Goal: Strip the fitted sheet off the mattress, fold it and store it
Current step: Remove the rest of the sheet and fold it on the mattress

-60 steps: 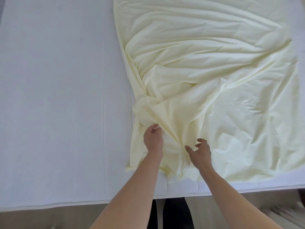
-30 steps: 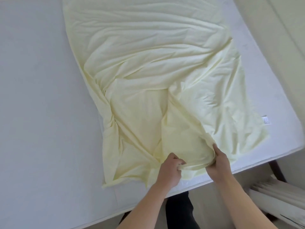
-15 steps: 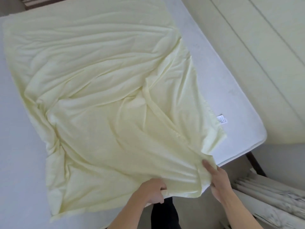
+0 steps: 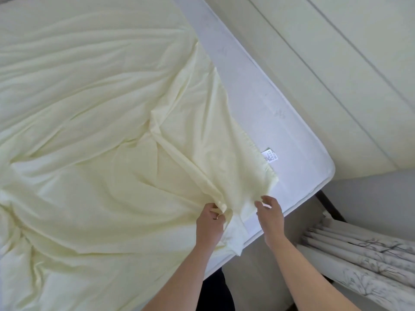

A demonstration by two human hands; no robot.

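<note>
The pale yellow sheet [image 4: 94, 135] lies loose and wrinkled on top of the white mattress [image 4: 276, 122], its near corner gathered at the mattress's front edge. The left hand [image 4: 210, 223] pinches a bunched fold of that corner between thumb and fingers. The right hand [image 4: 270, 217] hovers just beside it with fingers spread, fingertips at the sheet's edge, gripping nothing that can be seen; a small white label [image 4: 269, 155] shows by the hem.

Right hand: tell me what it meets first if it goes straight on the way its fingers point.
Probably the pale yellow fitted sheet: the right hand is open, fingertips at its edge, though actual contact is unclear.
</note>
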